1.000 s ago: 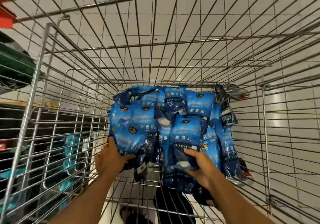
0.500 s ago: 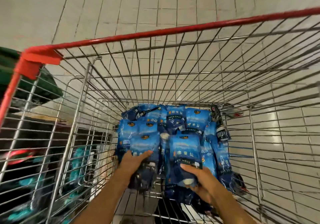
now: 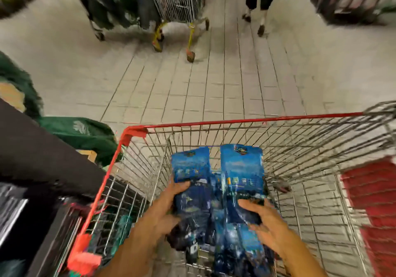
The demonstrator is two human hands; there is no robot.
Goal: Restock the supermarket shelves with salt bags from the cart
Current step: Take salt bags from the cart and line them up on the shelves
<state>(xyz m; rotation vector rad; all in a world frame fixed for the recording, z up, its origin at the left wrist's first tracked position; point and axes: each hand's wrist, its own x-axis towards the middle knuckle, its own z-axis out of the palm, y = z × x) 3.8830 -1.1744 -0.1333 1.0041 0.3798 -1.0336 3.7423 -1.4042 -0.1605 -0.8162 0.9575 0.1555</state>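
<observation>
Two glossy blue plastic salt bags (image 3: 216,182) with pale lettering stand upright, low centre of frame, above the red-rimmed wire cart (image 3: 246,122); left hand (image 3: 162,214) and right hand (image 3: 267,225) each grip one, fingers curled round.

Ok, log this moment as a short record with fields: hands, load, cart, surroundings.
left hand: left hand grips the left blue salt bag
right hand: right hand grips the right blue salt bag
load: both bags upright, side by side, raised above the cart floor
cart: wire cart with a red rim
surroundings: tiled floor; second cart ahead; a person's legs beside it; green sacks at left
image: motion-blurred, bag print unreadable
</observation>
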